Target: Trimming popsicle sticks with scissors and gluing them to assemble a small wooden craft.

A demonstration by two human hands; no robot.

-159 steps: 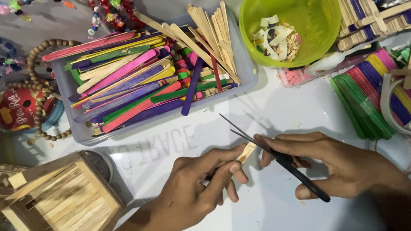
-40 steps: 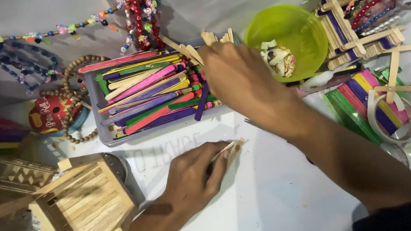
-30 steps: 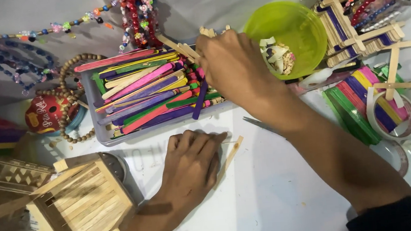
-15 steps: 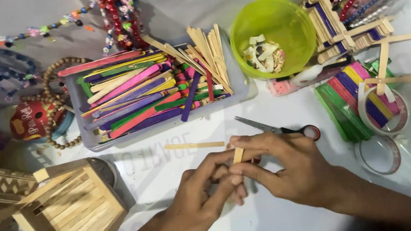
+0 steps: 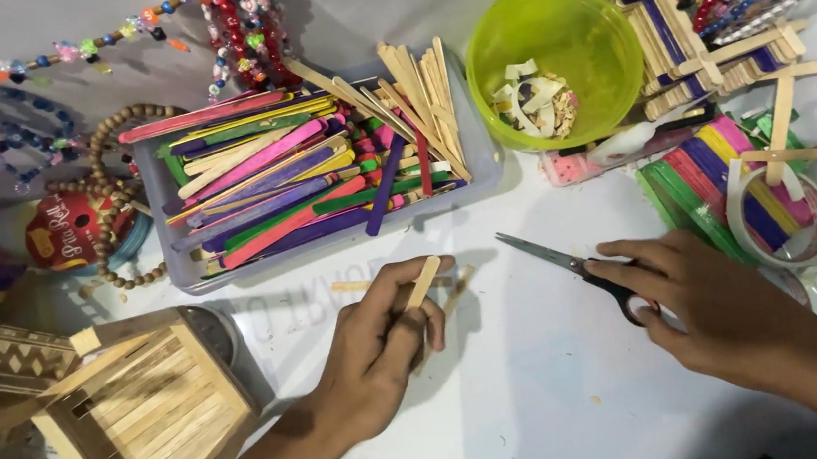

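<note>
stick house near edge, mostly built, roof partly cut off | left hand pinches plain craft stick, uncut | right hand closes on scissors, blades barely parted | tray of coloured sticks full | green bowl scraps unclear

So the stick tray sits just behind the left hand, bowl behind the right hand. Scissors lie between both hands on the counter, stick house left of the left hand.
</note>
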